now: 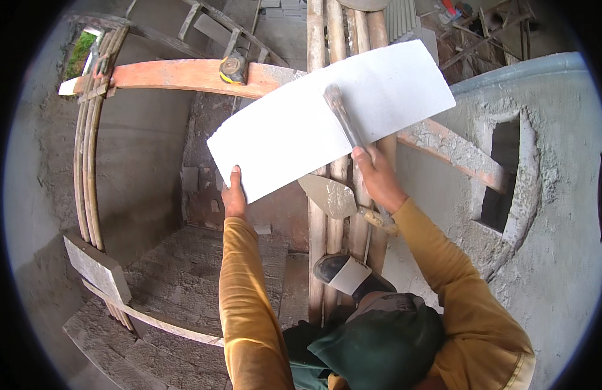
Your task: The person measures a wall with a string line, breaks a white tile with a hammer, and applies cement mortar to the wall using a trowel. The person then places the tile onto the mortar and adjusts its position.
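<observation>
A long white slab-like block (281, 143) is held tilted over the bamboo poles. My left hand (234, 195) grips its lower left corner, thumb on the face. My right hand (377, 175) is at the block's near edge, closed around a slim, worn stick-like tool (342, 114) that lies across the white face; its exact kind is unclear. Just below my right hand, a trowel (333, 197) with a mortar-stained blade and wooden handle rests on the bamboo poles (317, 227).
A tape measure (234, 69) sits on an orange-red plank (164, 75) at the far left. Mortar-smeared wall (561, 162) with a rectangular opening (500, 175) stands right. A grey block (96, 266) rests on the left scaffold. My shoe (343, 273) is on the poles.
</observation>
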{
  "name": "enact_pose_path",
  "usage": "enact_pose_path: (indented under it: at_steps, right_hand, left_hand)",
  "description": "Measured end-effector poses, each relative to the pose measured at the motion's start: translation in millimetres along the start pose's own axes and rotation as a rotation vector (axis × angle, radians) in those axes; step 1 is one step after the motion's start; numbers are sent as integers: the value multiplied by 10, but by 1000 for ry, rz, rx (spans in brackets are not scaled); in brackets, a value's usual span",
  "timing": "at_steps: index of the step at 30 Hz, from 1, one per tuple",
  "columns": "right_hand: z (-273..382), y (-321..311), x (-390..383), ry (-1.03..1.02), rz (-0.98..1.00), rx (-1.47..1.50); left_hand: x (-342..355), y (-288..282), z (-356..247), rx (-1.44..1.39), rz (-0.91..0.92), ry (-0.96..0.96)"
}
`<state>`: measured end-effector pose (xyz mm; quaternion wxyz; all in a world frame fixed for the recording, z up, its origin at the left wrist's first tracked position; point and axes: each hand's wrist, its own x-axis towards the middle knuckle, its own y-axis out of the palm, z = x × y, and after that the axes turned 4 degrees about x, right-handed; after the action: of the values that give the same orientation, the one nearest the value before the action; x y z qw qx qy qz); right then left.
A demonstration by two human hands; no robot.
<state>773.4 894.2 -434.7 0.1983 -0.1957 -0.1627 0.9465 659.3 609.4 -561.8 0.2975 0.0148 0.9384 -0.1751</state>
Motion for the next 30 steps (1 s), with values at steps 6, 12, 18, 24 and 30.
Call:
enact_pose_path:
  at_steps: [6,12,18,24,30]
  right_hand:
    - [221,16,102,-321,-139,195]
    - [287,237,481,91,-99,-75]
    - [78,36,43,-154,-212,110]
    - [-15,51,135,30,-136,-55]
    - [-380,-40,-542,-20,-171,45]
  left_hand:
    - [-16,-23,-40,90,10,-99]
    - [23,-3,5,74,-32,-46]
    - [43,-10,88,82,-44,-114]
    - [74,-3,100,26,-28,-57]
    - [90,1,122,67,-64,-128]
